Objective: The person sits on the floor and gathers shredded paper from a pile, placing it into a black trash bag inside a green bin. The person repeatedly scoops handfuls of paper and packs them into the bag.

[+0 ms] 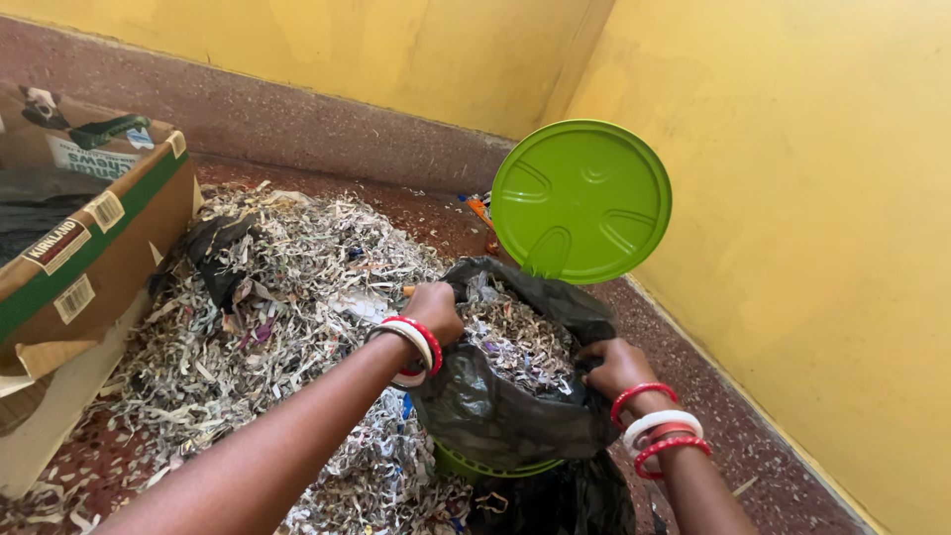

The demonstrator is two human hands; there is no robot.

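Nearest to us, our two forearms reach down to one black bin bag (495, 406), which we take as our landmark. Our right hand (616, 367) grips the bag's rim on the near right side, its fingers (592, 372) clenched on the plastic; that wrist carries three bangles, two red and one white. Our left hand (433, 309) holds the rim on the bag's left side, the fingers curled over the edge and grasping it; that wrist also wears red and white bangles, though we cannot count them surely.

The bag sits inside one green bin (475, 466), of which only a strip of rim shows below the bag. The bag is filled almost to its mouth with shredded paper (520, 342). A second fold of black plastic (565, 500) hangs below the bin, toward us.

Behind the bag stands the bin's one round green lid (581, 201), tipped upright with its ribbed underside facing us.

To the left of the bag, one broad heap of shredded paper (267, 297) lies on the speckled reddish floor (723, 406), with a crumpled black scrap (213, 248) on its far side. Further left of the bag stands one open cardboard box (89, 267) with a green band along its side and three small white rectangular labels. Beyond the bag rise two yellow walls (792, 178) meeting in a corner.
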